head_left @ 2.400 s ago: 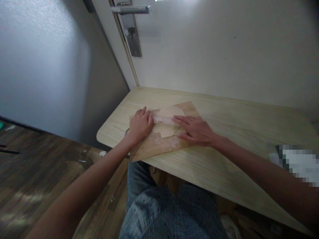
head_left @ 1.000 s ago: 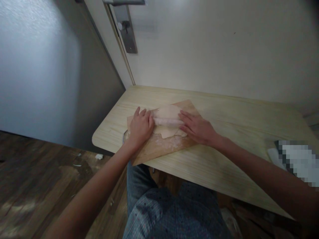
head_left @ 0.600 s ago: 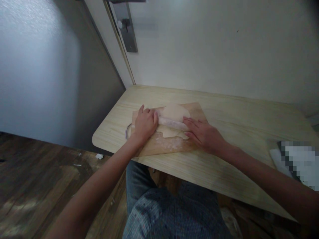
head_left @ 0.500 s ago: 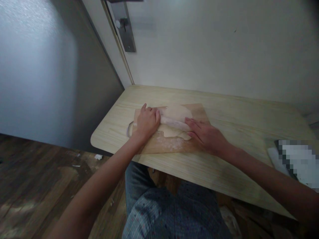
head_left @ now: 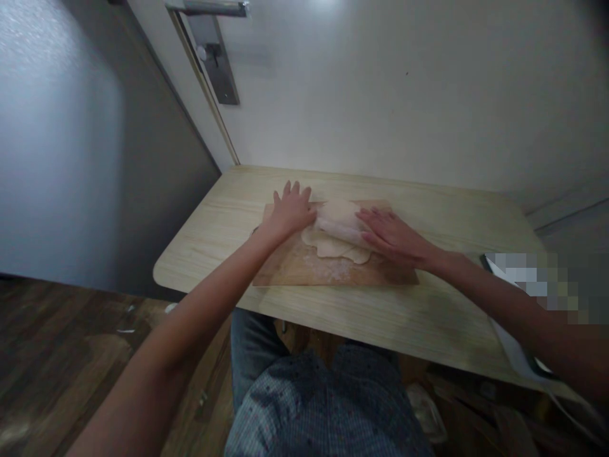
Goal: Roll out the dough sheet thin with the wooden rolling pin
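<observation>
A flour-dusted rolling pin lies across a flat sheet of dough, which has an uneven near edge. Under the dough is a wooden cutting board with loose flour on its near half. My left hand rests over the pin's left end, palm down, fingers spread and pointing away from me. Over the right end lies my right hand, flat, with its fingers stretched out and the thumb apart. Both ends of the pin are hidden by my hands.
The board lies on a light wooden table pushed against a white door with a metal handle. A partly blurred-out flat object lies at the table's right. Paper scraps are on the dark floor.
Both hands have rolled the pin forward, away from me, over the dough. My left fingers have straightened and spread. The camera view has shifted slightly.
</observation>
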Motion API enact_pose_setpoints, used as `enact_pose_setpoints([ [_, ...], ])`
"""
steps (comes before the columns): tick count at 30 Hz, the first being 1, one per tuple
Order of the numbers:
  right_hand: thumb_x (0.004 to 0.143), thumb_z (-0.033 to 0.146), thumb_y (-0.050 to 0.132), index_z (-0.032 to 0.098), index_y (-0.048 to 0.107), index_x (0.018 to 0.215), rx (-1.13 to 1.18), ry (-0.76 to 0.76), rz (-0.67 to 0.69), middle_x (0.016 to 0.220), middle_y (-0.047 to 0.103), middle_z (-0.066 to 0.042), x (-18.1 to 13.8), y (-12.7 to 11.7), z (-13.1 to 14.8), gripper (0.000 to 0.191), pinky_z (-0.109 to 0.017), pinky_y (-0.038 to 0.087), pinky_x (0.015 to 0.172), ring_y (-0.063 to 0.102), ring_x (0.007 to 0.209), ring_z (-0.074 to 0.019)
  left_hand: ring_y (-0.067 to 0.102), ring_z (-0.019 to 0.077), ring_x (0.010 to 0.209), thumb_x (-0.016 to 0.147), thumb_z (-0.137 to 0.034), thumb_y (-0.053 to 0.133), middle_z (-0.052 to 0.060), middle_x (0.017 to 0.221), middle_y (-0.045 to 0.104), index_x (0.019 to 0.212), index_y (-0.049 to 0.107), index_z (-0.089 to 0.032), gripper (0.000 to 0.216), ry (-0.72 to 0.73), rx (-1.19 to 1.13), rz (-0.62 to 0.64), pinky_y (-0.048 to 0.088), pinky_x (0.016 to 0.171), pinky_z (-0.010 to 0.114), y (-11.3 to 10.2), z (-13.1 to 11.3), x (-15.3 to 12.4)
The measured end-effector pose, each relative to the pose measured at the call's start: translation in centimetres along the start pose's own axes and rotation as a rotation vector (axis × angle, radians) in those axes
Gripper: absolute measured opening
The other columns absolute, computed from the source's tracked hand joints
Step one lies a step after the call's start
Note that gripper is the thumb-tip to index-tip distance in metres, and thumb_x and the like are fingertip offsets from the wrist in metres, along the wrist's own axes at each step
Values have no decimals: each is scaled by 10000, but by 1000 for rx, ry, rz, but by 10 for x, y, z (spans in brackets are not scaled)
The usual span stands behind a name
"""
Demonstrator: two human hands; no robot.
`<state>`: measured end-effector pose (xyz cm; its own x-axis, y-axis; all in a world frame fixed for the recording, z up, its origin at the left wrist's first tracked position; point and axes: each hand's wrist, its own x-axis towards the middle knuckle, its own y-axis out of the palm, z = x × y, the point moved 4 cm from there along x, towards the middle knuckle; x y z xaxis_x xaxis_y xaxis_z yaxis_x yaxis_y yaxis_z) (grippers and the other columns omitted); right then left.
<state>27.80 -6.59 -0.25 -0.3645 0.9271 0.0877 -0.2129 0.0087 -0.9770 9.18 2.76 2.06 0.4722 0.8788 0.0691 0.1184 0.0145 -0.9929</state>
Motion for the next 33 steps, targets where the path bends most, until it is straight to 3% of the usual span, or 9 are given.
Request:
enact_pose_setpoints([
  [2, 876, 574, 113, 96, 398, 1334, 11, 49, 30, 1401, 352, -179, 6, 4, -4, 721, -558, 249, 1038, 280, 1307, -303, 225, 362, 1316, 808, -263, 428, 181, 1388, 358, 1272, 431, -134, 482, 49, 44, 108, 192, 1005, 612, -2, 1, 8],
  [4, 865, 596, 83, 125, 382, 1350, 44, 84, 42, 1428, 303, -161, 9, 7, -6, 739, -576, 232, 1034, 241, 1322, -299, 252, 341, 1309, 819, -276, 409, 171, 1384, 369, 1286, 421, -139, 487, 74, 62, 174, 213, 1020, 566, 0, 2, 15],
  [9, 862, 584, 10, 163, 342, 1379, 153, 129, 59, 1459, 243, -114, 6, 8, -2, 744, -552, 168, 1062, 159, 1347, -262, 308, 298, 1290, 863, -380, 327, 117, 1374, 408, 1319, 386, -181, 501, 20, 49, 209, 301, 1010, 446, 9, 5, 16],
  [13, 869, 579, 29, 148, 362, 1368, 172, 110, 43, 1450, 265, -119, -3, 5, 12, 738, -516, 173, 1074, 166, 1349, -246, 231, 334, 1326, 881, -402, 289, 136, 1398, 374, 1340, 367, -150, 530, 6, 104, 157, 271, 1025, 471, 10, 5, 2],
  [21, 908, 494, 181, 95, 382, 1342, 24, -31, -75, 1413, 344, -163, -24, 4, 43, 623, -442, 245, 1058, 289, 1314, -229, 329, 293, 1289, 906, -316, 259, 92, 1301, 507, 1136, 587, -183, 421, 83, 102, -62, 281, 1018, 482, 5, 0, -45],
  [33, 885, 394, 363, 113, 376, 1331, -91, -133, -138, 1408, 370, -120, -52, 7, 78, 527, -440, 322, 1020, 350, 1280, -227, 472, 256, 1185, 904, -311, 275, 127, 1260, 541, 1181, 526, -109, 424, 132, -22, -150, 380, 978, 425, 12, 2, -102],
])
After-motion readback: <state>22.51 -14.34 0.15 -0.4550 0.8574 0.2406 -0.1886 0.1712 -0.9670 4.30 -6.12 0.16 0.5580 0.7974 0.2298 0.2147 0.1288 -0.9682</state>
